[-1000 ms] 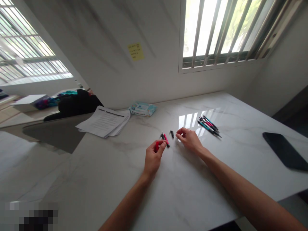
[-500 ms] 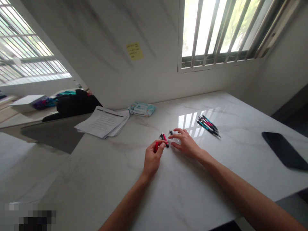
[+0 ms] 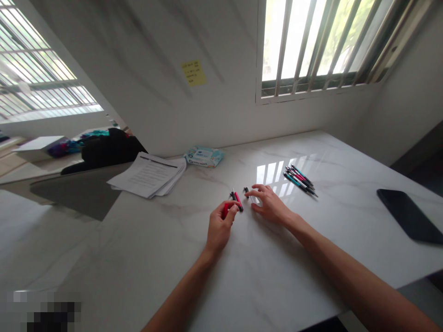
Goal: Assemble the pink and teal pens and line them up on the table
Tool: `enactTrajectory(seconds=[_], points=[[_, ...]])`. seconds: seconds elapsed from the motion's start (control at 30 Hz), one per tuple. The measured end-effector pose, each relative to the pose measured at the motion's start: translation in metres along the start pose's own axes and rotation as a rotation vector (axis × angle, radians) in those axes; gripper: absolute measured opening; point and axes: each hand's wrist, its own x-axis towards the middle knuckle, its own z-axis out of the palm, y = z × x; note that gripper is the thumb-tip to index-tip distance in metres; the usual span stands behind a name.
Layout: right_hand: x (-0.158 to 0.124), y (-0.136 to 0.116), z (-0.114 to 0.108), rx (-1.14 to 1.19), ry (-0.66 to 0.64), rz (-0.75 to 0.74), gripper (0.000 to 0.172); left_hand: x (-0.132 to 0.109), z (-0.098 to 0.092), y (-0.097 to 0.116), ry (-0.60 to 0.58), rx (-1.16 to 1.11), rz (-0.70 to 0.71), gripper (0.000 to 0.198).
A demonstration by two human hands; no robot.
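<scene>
My left hand (image 3: pixel 219 226) rests on the white marble table (image 3: pixel 242 267) with its fingers closed round a short red pen piece (image 3: pixel 225 210). Just beyond its fingertips lies a red and black pen barrel (image 3: pixel 237 201) with small black parts beside it. My right hand (image 3: pixel 270 205) lies to the right with fingers stretched out over the table, its forefinger reaching to a small black pen part (image 3: pixel 246 190). A bundle of several pens (image 3: pixel 299 180), red, teal and black, lies farther right.
A stack of printed papers (image 3: pixel 148 174) and a pack of wipes (image 3: pixel 203 156) lie toward the wall. A black phone (image 3: pixel 408 215) lies at the right edge. A yellow sticky note (image 3: pixel 193 73) hangs on the wall. A barred window is above right.
My right hand has gone from a loose pinch to stretched fingers and slid left toward the small black part. My left hand has stayed put with the red piece.
</scene>
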Motion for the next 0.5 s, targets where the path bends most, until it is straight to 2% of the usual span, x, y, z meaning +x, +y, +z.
enactTrajectory(seconds=[0.3,0.5], points=[[0.0007,-0.0017,-0.0006,-0.051,-0.027,-0.014,0.043,0.0006,0.0007,-0.0001,-0.001,0.0,0.0,0.033],[0.0004,0.0016,-0.0004,-0.059,-0.011,-0.018,0.037,0.0012,0.0006,-0.0022,-0.007,-0.001,-0.002,0.033]])
